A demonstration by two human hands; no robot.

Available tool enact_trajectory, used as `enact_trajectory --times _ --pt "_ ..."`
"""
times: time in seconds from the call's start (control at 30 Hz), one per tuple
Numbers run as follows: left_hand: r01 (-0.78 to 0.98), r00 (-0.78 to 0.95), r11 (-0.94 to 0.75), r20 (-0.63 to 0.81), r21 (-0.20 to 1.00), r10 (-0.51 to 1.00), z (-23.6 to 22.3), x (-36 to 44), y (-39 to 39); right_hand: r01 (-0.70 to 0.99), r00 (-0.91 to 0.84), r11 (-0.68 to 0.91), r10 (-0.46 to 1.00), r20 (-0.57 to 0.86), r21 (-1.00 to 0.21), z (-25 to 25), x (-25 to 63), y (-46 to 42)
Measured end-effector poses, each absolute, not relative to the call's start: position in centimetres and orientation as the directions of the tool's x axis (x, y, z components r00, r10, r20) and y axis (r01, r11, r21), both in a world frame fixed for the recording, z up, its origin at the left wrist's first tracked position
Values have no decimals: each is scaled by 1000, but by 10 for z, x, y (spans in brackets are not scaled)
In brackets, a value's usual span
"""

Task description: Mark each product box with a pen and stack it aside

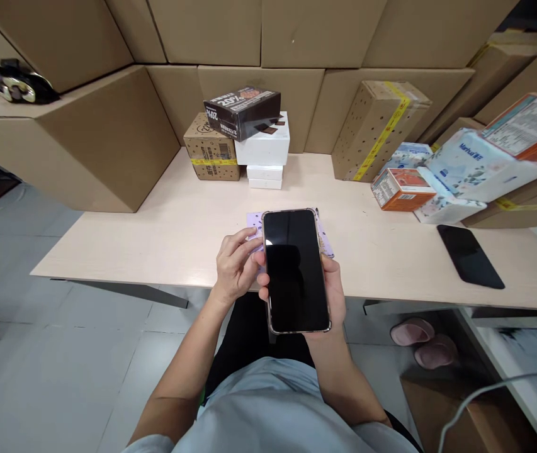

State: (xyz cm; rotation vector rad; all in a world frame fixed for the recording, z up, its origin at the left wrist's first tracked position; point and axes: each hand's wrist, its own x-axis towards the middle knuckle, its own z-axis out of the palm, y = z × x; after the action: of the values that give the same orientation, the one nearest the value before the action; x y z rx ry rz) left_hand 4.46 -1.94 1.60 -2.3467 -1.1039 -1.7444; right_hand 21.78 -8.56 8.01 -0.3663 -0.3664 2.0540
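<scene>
phone (296, 270) in clear bumper case, upright in hand above the table's front edge, screen dark with a small glare spot and a dim reflection; back out of sight. right hand (334, 296) grasps it, thumb side on the right edge, fingertips round the left edge, palm mostly behind. left hand (235, 264) just beside the left edge, fingers half bent; can't tell if pinching the phone or loose. purple patterned item (254, 220) behind the phone on the table (178, 251), mostly covered, type unclear. second phone (470, 257) flat on the right. dark box (259, 119) tilted on white boxes (263, 148). cut off: orange box (532, 126) at right edge. dark gold-trimmed object (17, 85) at upper left, hard to identify.
</scene>
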Motion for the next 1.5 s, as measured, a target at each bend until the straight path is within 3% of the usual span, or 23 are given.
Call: enact_trajectory --times 0.43,0.53,0.6,0.67,0.73,0.83,0.9,0.97,1.07,1.17,1.3,1.4,1.5 --pt "511 137 -759 833 404 536 15 44 -20 -743 -513 -505 851 -111 -439 85 226 -86" --pt "520 134 -745 821 418 554 16 44 -20 -740 -383 -397 912 -146 -543 91 246 -90" --pt "517 128 -743 820 424 558 15 45 -20 -699 -181 -243 970 -162 -673 95 266 -93" --pt "498 121 -755 827 428 549 14 45 -20 -556 57 -78 990 -131 -828 95 290 -93" --pt "480 120 -768 836 424 536 13 45 -19 -304 274 28 960 -60 -952 89 316 -89" --pt "484 120 -769 838 419 532 13 45 -18 242 491 -26 865 99 -970 70 352 -73" --pt "495 117 -762 837 418 535 14 46 -18 590 458 -113 862 216 -799 55 369 -60" --pt "503 115 -758 837 414 534 14 46 -18 803 335 -131 906 259 -581 42 379 -47" --pt "504 116 -759 838 413 534 14 46 -19 927 193 -111 960 201 -358 29 383 -34" --pt "496 119 -759 832 422 541 13 45 -19 963 121 -80 982 147 -259 25 382 -27" --pt "494 114 -755 829 431 548 13 44 -20 956 87 -61 993 80 -286 32 385 -28" --pt "486 112 -755 826 439 553 12 44 -20 888 15 10 999 50 -459 48 383 -33" --pt "491 108 -751 824 442 556 12 45 -20 746 -230 201 972 37 -635 65 368 -27"
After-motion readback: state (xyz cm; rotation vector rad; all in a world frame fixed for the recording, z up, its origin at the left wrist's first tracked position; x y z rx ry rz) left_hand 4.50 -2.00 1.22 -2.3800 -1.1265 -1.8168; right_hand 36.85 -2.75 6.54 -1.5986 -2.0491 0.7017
